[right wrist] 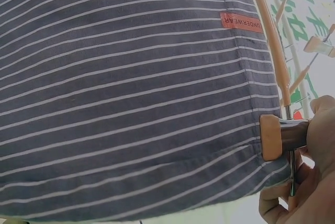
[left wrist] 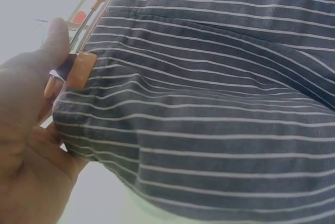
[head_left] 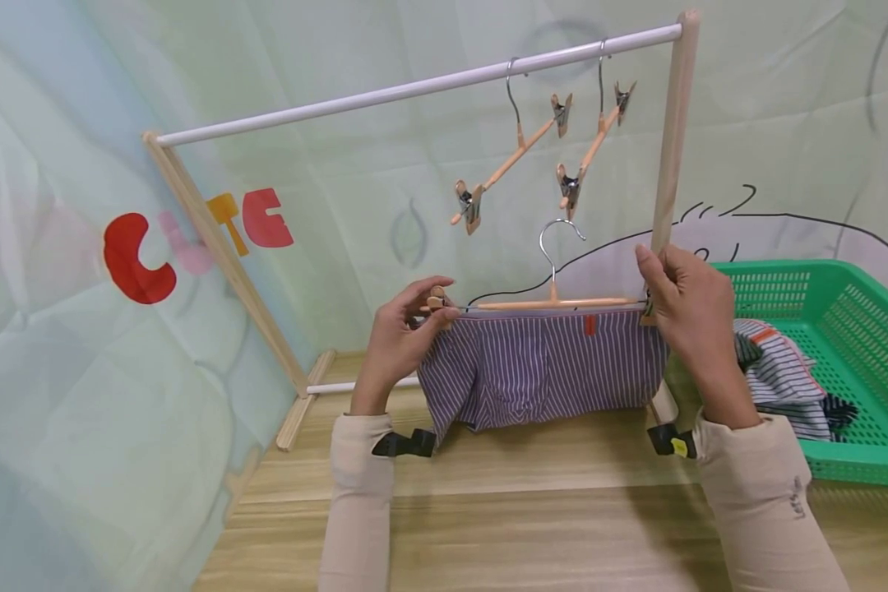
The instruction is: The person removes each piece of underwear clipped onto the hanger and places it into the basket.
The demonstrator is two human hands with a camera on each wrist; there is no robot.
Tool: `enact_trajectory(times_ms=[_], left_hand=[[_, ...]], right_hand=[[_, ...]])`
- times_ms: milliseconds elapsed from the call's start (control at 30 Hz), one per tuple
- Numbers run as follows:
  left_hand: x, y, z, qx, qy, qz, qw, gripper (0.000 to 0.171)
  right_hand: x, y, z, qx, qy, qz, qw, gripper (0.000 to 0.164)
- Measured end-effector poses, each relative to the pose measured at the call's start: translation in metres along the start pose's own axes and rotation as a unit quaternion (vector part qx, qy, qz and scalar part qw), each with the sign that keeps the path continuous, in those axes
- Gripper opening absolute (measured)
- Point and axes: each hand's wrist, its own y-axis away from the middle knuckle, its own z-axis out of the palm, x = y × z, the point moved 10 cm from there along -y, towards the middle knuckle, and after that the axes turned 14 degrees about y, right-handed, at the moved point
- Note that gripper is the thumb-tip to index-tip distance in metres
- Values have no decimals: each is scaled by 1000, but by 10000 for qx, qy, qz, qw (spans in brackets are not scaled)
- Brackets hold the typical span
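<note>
Dark striped underwear [head_left: 562,362] with a small red label hangs by its waistband from a clip hanger [head_left: 518,306], below the rack's rail. My left hand [head_left: 407,337] holds the hanger's left end at its clip; in the left wrist view that clip's wooden pad [left wrist: 82,70] lies on the waistband. At the other end, my right hand [head_left: 691,308] grips the right clip. The right wrist view shows this clip's pad [right wrist: 271,137] pressed on the cloth near the waistband's corner. The hanger's metal hook [head_left: 546,238] points up, free of the rail.
A wooden rack with a white rail [head_left: 414,90] stands behind my hands. Two bare clip hangers, one nearer the middle [head_left: 521,150] and one further right [head_left: 599,141], hang from it. To the right a green basket [head_left: 777,267] holds striped clothes [head_left: 780,378].
</note>
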Motion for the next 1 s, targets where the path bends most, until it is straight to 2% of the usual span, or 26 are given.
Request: enact_trajectory(times_ms=[1000], left_hand=[[14,-1,-1,129,-1,333,9994,29]], right_hand=[[4,1,-7,396,-352,245,9983,50]])
